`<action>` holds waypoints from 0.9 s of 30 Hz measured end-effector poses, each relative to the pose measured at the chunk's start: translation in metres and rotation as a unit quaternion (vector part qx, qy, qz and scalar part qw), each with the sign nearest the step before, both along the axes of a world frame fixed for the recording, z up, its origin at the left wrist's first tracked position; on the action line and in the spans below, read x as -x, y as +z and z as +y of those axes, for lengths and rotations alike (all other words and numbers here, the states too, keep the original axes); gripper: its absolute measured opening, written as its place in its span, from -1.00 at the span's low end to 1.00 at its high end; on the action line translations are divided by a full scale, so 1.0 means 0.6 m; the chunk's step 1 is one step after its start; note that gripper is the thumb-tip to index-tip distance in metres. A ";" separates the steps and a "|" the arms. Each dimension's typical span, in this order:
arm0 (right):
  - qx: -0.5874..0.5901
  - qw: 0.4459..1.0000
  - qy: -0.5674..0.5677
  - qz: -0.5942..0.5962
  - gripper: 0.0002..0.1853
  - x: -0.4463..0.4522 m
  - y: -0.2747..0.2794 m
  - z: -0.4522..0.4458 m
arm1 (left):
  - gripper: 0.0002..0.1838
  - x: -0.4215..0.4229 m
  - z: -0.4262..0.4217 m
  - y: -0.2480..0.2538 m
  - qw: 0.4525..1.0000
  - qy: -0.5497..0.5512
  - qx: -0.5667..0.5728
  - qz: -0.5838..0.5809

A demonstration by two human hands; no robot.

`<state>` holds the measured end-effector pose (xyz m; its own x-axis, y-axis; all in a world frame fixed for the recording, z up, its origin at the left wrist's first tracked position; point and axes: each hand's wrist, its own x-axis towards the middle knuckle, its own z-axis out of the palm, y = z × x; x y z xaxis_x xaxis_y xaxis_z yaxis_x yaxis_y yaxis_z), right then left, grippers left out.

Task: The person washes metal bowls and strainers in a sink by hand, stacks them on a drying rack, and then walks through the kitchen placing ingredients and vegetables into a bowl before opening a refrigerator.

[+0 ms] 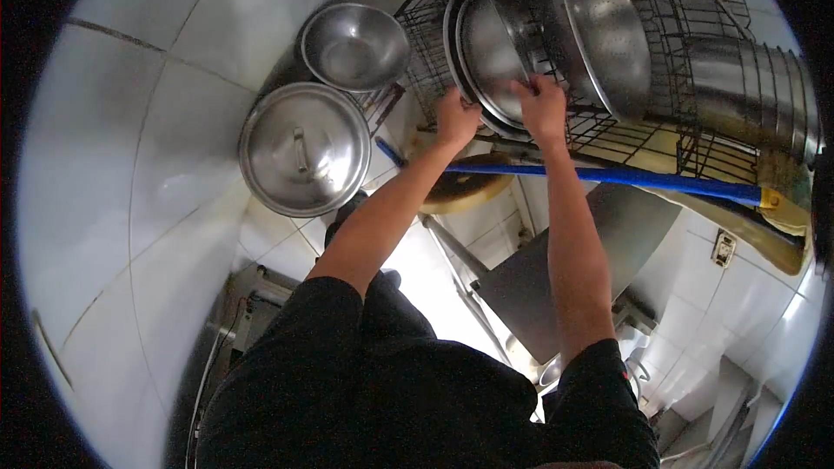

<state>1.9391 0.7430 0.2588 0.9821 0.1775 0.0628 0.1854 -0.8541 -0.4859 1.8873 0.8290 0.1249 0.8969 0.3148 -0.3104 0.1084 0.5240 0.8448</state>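
Observation:
Several round metal bowls stand on edge in a black wire rack. My left hand (458, 119) is closed at the lower left rim of the nested metal bowls (488, 48); which rim its fingers grip is partly hidden. My right hand (544, 110) pinches the edge of a metal bowl in the same group, a little to the right. Beside that group leans a large perforated metal colander (608, 35). To the left of my hands are a shallow metal bowl (354, 48) and a round metal lid (304, 149) with a strap handle.
The wire rack (599, 128) holds more stacked metal pots (747, 91) at the right. A blue pole (643, 178) runs across below the rack, under my forearms. A round yellowish board (478, 195) sits beneath. White tiled wall (104, 174) bounds the left side.

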 end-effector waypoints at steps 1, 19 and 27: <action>0.007 1.000 -0.001 0.013 -0.70 0.003 -0.009 0.002 | -0.88 0.000 0.001 -0.003 1.000 -0.008 -0.012 0.014; -0.551 0.616 -0.427 0.366 -0.56 0.041 -0.098 -0.021 | -0.78 0.050 0.021 -0.008 0.997 0.011 0.045 0.054; -0.537 0.584 -0.519 0.320 -0.78 0.008 -0.173 -0.041 | -0.80 0.052 0.034 0.021 0.999 -0.024 0.014 0.023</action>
